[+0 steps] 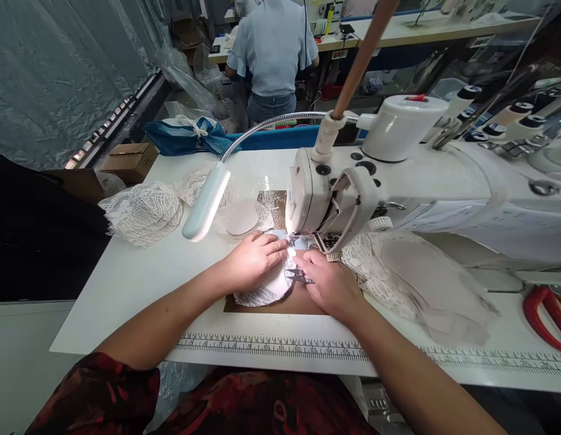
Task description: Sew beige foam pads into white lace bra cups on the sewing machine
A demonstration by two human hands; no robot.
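A rounded white lace piece (268, 291) lies on a brown board (308, 300) beneath the head of a sewing machine (305, 193). My left hand (252, 260) rests flat on the lace piece, fingers stretched toward the needle area. Small dark thread snips (299, 277) sit in my right hand (329, 279), blades pointing left over the edge of the lace piece. The fingertips of my right hand are close to the needle area, just right of my left fingertips. The needle itself is hard to make out.
Stacked lace pieces (147, 211) lie at the left, and more lace and beige pieces (425, 272) at the right. A lamp (207, 202) hangs over the table. Red-handled scissors (546, 311) lie far right. A person (275, 54) sits beyond.
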